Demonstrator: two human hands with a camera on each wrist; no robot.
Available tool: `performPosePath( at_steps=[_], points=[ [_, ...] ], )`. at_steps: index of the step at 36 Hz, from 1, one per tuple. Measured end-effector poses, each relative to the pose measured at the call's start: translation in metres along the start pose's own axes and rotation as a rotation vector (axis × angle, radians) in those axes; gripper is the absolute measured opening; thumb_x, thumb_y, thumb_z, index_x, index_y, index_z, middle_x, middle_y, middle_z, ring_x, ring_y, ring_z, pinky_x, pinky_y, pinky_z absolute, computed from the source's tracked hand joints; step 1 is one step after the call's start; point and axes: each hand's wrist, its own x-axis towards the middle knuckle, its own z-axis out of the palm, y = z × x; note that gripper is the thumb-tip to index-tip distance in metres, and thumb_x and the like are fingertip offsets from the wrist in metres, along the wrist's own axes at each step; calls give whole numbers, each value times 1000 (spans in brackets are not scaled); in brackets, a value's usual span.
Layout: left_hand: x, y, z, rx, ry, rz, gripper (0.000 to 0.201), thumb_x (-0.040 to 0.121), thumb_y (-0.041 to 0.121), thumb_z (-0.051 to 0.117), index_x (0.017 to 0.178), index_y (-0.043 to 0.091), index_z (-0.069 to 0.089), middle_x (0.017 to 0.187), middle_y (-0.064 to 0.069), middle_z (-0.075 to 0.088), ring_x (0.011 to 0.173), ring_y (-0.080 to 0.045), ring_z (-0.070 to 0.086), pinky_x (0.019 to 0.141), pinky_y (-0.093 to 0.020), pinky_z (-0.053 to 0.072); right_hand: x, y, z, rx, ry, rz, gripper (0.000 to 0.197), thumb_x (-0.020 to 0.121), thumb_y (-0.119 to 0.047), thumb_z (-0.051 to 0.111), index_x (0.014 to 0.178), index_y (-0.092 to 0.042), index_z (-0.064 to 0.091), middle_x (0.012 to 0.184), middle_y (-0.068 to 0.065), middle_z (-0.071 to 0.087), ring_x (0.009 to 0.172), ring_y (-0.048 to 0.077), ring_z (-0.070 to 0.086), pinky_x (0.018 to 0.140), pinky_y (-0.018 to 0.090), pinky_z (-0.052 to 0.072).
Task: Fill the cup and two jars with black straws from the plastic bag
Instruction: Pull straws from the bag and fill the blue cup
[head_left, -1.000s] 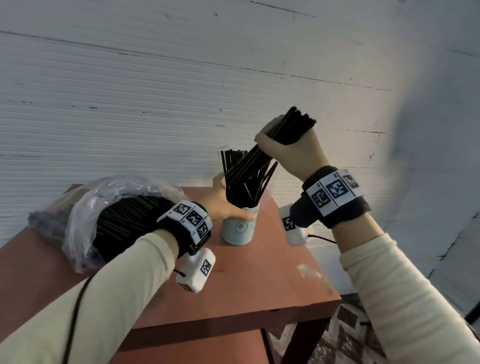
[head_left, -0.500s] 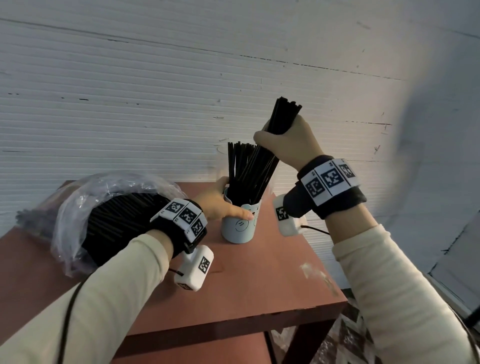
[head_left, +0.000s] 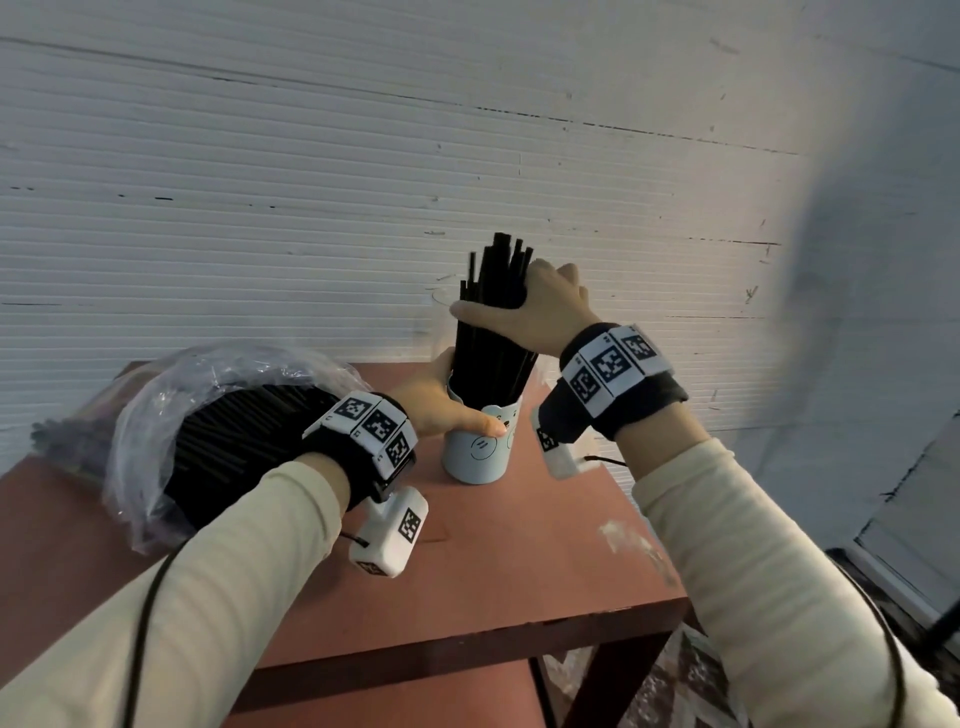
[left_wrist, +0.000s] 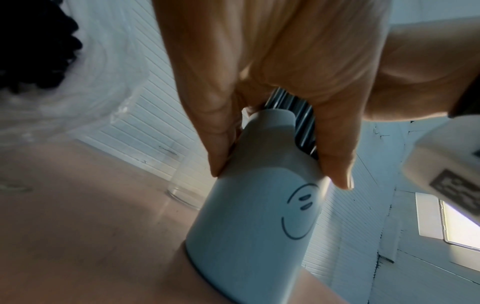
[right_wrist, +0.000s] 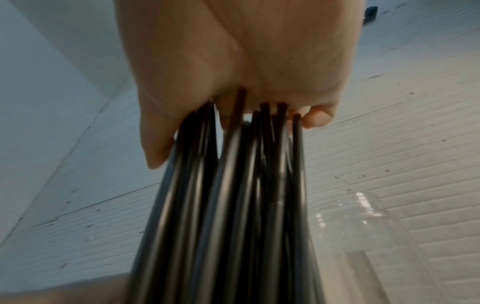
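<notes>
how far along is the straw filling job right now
Nothing is finished yet. In hand: the right hand grips a bundle of black straws standing in the cup, which the left hand steadies. Left: a clear jar looks empty, and the plastic bag still holds many straws.

Red-brown table (head_left: 519, 582) — against white ribbed wall (head_left: 311, 182).

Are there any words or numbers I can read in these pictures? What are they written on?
No words or numbers can be read.
Cup: only a drawn smiley face, no letters.
Wristbands and wrist cameras: black-and-white square code patterns, not text.
Plastic bag, black straws, table, wall: no print visible.
</notes>
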Motion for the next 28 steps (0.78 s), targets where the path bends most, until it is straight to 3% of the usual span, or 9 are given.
performPosePath(
  at_steps=[3, 6, 9, 13, 15, 17, 21, 23, 28],
  points=[
    [1, 0, 0, 5, 7, 25, 96, 63, 19, 91, 141, 28, 37, 119, 15, 56, 119, -12, 53, 99, -29, 42, 0, 3, 1, 156, 106, -20, 67, 70, -76, 61, 114, -27, 53, 119, -2, 51, 119, 23, 38, 102, 47, 35],
    [0, 2, 1, 11, 3, 44, 93, 65, 16, 90, 141, 29, 38, 116, 18, 55, 118, -11, 52, 93, -24, 40, -3, 4, -1, 429, 320, -158, 63, 74, -52, 76, 120, -21, 47, 117, -1, 51, 110, 15, 47, 94, 29, 43],
    [0, 1, 1, 19, 7, 48, 96, 66, 17, 90, 144, 27, 36, 123, 13, 54, 118, -11, 52, 94, -25, 39, -4, 2, -2, 497, 371, -292, 58, 82, -33, 73, 130, -21, 43, 126, -1, 51, 112, 10, 53, 87, 15, 43],
    [0, 1, 1, 38, 32, 39, 98, 64, 20, 91, 145, 25, 35, 124, 10, 54, 117, -12, 52, 96, -25, 39, -1, 3, 5, 215, 222, -403, 29, 97, -28, 53, 122, -15, 62, 123, -1, 62, 111, 11, 57, 96, 25, 45],
    [1, 1, 1, 40, 25, 35, 98, 65, 20, 91, 145, 25, 34, 124, 11, 53, 117, -11, 51, 97, -25, 39, -1, 3, 7, 109, 161, -361, 31, 100, -34, 44, 112, -17, 67, 114, -3, 67, 104, 15, 60, 92, 33, 47],
    [1, 0, 1, 41, 22, 35, 98, 64, 22, 91, 145, 28, 35, 125, 13, 53, 118, -11, 51, 98, -26, 39, -3, 4, 6, 108, 174, -345, 35, 101, -37, 40, 113, -18, 67, 114, -2, 67, 104, 17, 60, 92, 36, 48],
    [1, -1, 2, 24, 37, 14, 92, 62, 22, 92, 139, 29, 42, 122, 12, 57, 117, -13, 54, 104, -35, 44, -9, 5, 1, 155, 253, -408, 37, 101, -37, 42, 135, -28, 54, 141, -10, 51, 126, 10, 50, 102, 27, 39],
    [0, 0, 3, 21, 34, 7, 87, 62, 22, 92, 135, 27, 45, 119, 11, 59, 115, -13, 55, 103, -37, 46, -13, 3, 1, 100, 207, -437, 39, 101, -40, 41, 139, -33, 49, 147, -14, 45, 130, 9, 47, 104, 26, 36],
    [-4, 4, 4, 18, 19, 3, 94, 47, 38, 93, 131, 26, 51, 121, 8, 64, 114, -13, 59, 103, -40, 48, -18, -1, 0, -69, 41, -400, 40, 101, -45, 36, 136, -32, 52, 136, -11, 56, 122, 13, 53, 101, 37, 43]
  ],
)
